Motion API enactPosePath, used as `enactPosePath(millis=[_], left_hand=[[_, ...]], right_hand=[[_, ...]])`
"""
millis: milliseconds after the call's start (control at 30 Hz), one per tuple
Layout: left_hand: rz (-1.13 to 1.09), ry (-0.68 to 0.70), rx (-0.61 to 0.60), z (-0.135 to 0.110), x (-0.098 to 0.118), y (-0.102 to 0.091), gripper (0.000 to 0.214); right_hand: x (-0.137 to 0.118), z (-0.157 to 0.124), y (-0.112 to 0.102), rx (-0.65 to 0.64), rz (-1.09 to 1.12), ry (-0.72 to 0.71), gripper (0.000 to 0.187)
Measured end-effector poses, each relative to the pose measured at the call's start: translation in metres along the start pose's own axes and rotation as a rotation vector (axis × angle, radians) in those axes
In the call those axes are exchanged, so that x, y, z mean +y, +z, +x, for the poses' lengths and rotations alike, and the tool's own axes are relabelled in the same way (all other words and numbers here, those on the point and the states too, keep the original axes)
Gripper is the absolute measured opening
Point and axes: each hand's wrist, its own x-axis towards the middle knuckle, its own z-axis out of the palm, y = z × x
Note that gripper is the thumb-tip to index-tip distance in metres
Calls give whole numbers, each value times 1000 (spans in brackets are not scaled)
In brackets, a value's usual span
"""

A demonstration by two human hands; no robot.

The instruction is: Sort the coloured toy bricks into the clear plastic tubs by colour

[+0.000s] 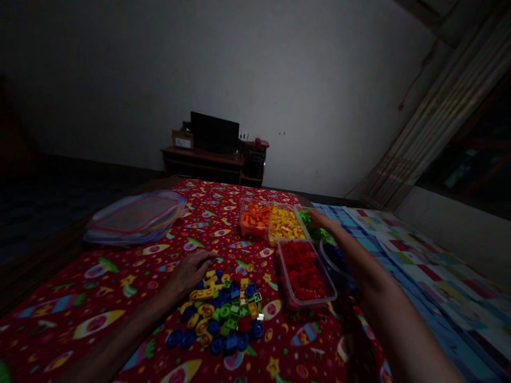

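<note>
My left hand [196, 267] lies on the red patterned cloth at the far left edge of a mixed pile of toy building bricks [223, 311]. Its fingers are stretched out and loosely curved, with nothing in them. The pile has yellow, blue, green and a few red pieces, some of them round like wheels. My right hand [319, 219] reaches over the container of green bricks [306, 218], its fingertips at the bricks. What those fingers hold, if anything, does not show. Beside it stand containers of yellow bricks [285, 223], red bricks [305, 271] and dark blue bricks [334, 255].
A container of orange bricks [255, 218] stands left of the yellow one. Stacked plastic lids [136, 215] lie at the left on the red cloth [215, 213]. Blue checked bedding [371, 239] is at the right. Behind is a desk [203, 157] with a monitor [214, 132].
</note>
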Motion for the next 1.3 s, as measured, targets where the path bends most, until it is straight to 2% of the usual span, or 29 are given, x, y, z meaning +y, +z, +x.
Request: enactPosePath(millis=[133, 200, 300, 367, 433, 533, 600, 667, 767, 867, 967, 1033, 1167, 1300], left_hand=[[6, 10, -6, 1, 2, 0, 34], [11, 12, -10, 2, 2, 0, 35], [11, 14, -18, 1, 3, 1, 36], [14, 12, -24, 1, 5, 1, 38], [13, 3, -34, 1, 6, 0, 39], [-20, -33, -54, 1, 10, -3, 44], [-63, -73, -98, 1, 12, -6, 51], [-80, -81, -177, -2, 14, -11, 61], [-39, -25, -296, -18, 16, -17, 67], [73, 60, -376, -46, 13, -18, 68], [190, 145, -348, -72, 10, -7, 70], [225, 157, -296, -78, 13, 4, 71], [172, 123, -260, -59, 27, 24, 73], [61, 78, -242, -26, 36, 20, 68]], right_hand=[[-10, -16, -26, -18, -25, -33, 44], [-24, -30, -40, 26, -4, -82, 42], [-60, -63, -57, 156, 114, -198, 40], [-93, -92, -60, 185, 242, -262, 41], [-128, -120, -53, 185, 382, -316, 46], [-178, -153, -28, 130, 533, -414, 54], [-202, -166, -7, 103, 567, -450, 56], [-218, -175, 14, 132, 566, -476, 53], [-225, -187, 35, 175, 476, -479, 51], [-224, -198, 49, 161, 383, -445, 62], [-228, -200, 61, 121, 386, -409, 65], [-233, -195, 68, 126, 408, -384, 63], [-238, -173, 77, 187, 434, -325, 60], [-227, -150, 72, 271, 492, -282, 53]])
